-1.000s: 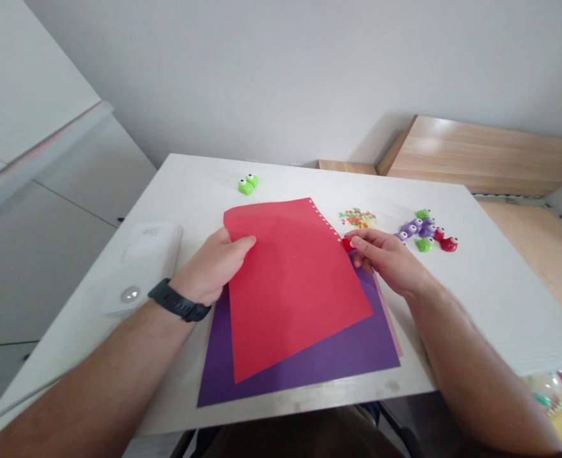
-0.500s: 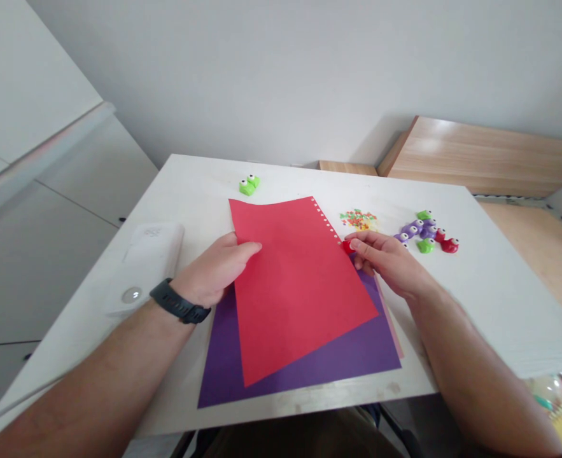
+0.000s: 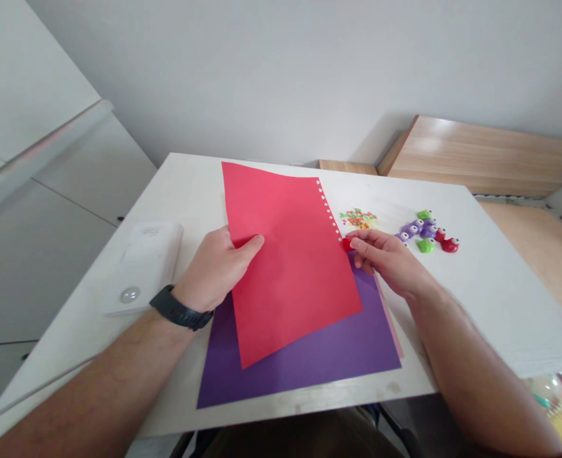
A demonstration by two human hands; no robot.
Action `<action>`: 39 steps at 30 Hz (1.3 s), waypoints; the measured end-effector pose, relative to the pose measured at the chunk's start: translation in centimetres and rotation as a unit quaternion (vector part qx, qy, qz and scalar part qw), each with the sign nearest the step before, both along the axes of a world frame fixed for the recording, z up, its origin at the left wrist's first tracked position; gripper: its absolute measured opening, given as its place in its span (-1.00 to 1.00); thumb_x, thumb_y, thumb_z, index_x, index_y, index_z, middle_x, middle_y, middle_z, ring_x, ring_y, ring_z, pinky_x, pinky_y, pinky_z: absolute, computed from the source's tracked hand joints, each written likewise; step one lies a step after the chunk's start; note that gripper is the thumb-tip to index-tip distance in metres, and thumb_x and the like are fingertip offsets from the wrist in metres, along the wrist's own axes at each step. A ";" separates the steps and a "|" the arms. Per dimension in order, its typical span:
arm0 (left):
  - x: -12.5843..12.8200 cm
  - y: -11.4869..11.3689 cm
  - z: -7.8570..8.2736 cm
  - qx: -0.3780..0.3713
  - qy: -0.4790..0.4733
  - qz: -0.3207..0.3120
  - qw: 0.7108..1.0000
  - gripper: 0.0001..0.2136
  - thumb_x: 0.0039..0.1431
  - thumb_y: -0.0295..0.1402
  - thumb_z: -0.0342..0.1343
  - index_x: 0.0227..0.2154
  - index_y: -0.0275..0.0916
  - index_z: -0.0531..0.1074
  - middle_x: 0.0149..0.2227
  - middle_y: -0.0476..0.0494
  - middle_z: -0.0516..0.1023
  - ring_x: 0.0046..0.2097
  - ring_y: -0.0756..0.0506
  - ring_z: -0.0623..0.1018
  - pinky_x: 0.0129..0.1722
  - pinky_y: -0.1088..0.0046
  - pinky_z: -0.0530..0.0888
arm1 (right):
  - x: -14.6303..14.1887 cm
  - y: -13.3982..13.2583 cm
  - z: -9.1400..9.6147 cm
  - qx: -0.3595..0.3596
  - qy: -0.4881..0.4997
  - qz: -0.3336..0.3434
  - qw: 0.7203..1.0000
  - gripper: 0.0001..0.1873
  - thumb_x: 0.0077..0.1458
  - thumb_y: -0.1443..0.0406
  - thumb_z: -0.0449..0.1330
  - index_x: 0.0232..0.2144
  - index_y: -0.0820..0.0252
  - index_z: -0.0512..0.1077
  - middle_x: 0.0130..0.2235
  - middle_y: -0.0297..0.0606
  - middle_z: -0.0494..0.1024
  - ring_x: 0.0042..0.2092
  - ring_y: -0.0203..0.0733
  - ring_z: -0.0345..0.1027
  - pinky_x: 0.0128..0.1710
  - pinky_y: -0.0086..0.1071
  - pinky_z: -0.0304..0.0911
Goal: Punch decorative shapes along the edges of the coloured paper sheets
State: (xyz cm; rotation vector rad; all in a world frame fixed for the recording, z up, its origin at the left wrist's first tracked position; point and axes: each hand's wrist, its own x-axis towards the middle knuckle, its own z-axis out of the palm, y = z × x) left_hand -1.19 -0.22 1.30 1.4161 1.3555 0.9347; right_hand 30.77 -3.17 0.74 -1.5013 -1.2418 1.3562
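Note:
My left hand (image 3: 218, 264) grips the left edge of a red sheet of paper (image 3: 288, 254), thumb on top and fingers hidden underneath. A row of small punched holes runs down the sheet's upper right edge. At the lower end of that row, my right hand (image 3: 379, 254) pinches a small red paper punch (image 3: 349, 244) set against the edge; most of the punch is covered by the fingers and the paper. Under the red sheet lies a purple sheet (image 3: 309, 356), with a pink sheet (image 3: 389, 318) showing along its right side.
Tiny colored paper cutouts (image 3: 358, 219) lie beyond my right hand. Several purple, green and red punches with googly eyes (image 3: 426, 232) are grouped at right. A white device with a round lens (image 3: 142, 267) lies at left on the white table (image 3: 491, 305). A wooden board (image 3: 481, 156) stands behind.
The red sheet has slid away from me, toward the table's back, and now hides the green punch there. My left hand moved slightly with it; my right hand and the red punch stayed put.

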 end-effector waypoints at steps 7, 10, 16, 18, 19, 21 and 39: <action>0.0 -0.2 0.4 0.012 0.022 0.028 0.999 -0.65 0.26 -0.19 0.30 0.07 -0.13 0.66 0.14 -0.14 0.71 0.14 -0.34 0.67 0.18 0.13 0.58 | -0.2 -0.1 0.3 0.001 0.004 -0.005 1.000 -0.52 0.23 -0.06 0.40 -0.06 0.19 0.61 -0.47 -0.35 0.52 -0.49 -0.34 0.20 -0.51 -0.39 -0.03; 0.0 -0.2 0.6 0.020 0.024 0.032 0.999 -0.65 0.24 -0.23 0.31 0.07 -0.11 0.66 0.13 -0.13 0.71 0.14 -0.35 0.67 0.21 0.13 0.56 | -0.2 -0.1 0.4 0.003 0.004 -0.006 1.000 -0.52 0.21 -0.07 0.40 -0.07 0.19 0.61 -0.47 -0.34 0.51 -0.48 -0.33 0.21 -0.51 -0.39 -0.03; 0.2 -0.2 0.7 0.016 -0.001 0.039 0.999 -0.65 0.20 -0.26 0.32 0.05 -0.13 0.67 0.09 -0.15 0.72 0.15 -0.36 0.67 0.20 0.10 0.58 | -0.2 -0.1 0.3 0.001 -0.002 0.002 1.000 -0.51 0.22 -0.08 0.39 -0.06 0.19 0.60 -0.48 -0.35 0.51 -0.49 -0.32 0.19 -0.50 -0.37 0.00; 0.1 -0.2 0.5 0.022 -0.006 0.034 0.999 -0.65 0.21 -0.27 0.32 0.06 -0.12 0.67 0.11 -0.14 0.72 0.17 -0.35 0.65 0.24 0.09 0.56 | -0.2 -0.1 0.3 0.002 0.000 0.005 1.000 -0.51 0.23 -0.08 0.39 -0.07 0.19 0.60 -0.48 -0.35 0.52 -0.49 -0.32 0.20 -0.50 -0.38 0.00; 0.1 -0.2 0.4 0.026 -0.009 0.031 0.999 -0.65 0.21 -0.28 0.31 0.07 -0.11 0.66 0.12 -0.13 0.71 0.18 -0.35 0.65 0.25 0.09 0.55 | -0.2 -0.1 0.4 0.002 0.000 0.005 1.000 -0.52 0.23 -0.07 0.39 -0.07 0.19 0.60 -0.47 -0.35 0.52 -0.48 -0.32 0.21 -0.50 -0.38 0.01; 0.0 -0.2 0.2 0.031 -0.013 0.029 0.999 -0.63 0.21 -0.30 0.30 0.08 -0.11 0.65 0.14 -0.13 0.70 0.19 -0.34 0.64 0.26 0.09 0.54 | -0.2 -0.1 0.5 0.003 0.001 0.002 1.000 -0.51 0.21 -0.07 0.41 -0.07 0.20 0.60 -0.45 -0.34 0.53 -0.47 -0.32 0.24 -0.50 -0.38 0.02; 0.3 -0.3 0.6 0.035 -0.037 0.044 0.998 -0.71 0.22 -0.26 0.32 0.00 -0.09 0.67 0.20 -0.09 0.67 0.24 -0.31 0.61 0.28 0.17 0.54 | -0.3 -0.1 0.4 -0.004 -0.005 0.000 1.000 -0.49 0.19 -0.09 0.41 -0.08 0.20 0.61 -0.46 -0.34 0.52 -0.49 -0.31 0.21 -0.50 -0.36 -0.03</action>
